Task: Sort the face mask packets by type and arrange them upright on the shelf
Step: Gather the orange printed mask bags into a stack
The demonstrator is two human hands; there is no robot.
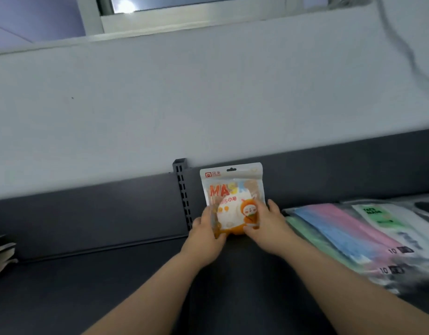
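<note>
A white and orange cartoon mask packet (229, 189) stands upright against the dark back panel of the grey shelf (112, 286). My left hand (206, 235) grips its lower left edge. My right hand (269, 228) holds its lower right side, thumb across the front. To the right, several flat packets lie overlapping on the shelf: green (305, 234), blue (334, 233), pink (363, 228) and a white one with a green label (383, 220).
A slotted metal upright (182, 187) stands just left of the packet. A pale wall rises behind the shelf, with a window above. At the far left edge lies a stack of paper-like items (1, 252).
</note>
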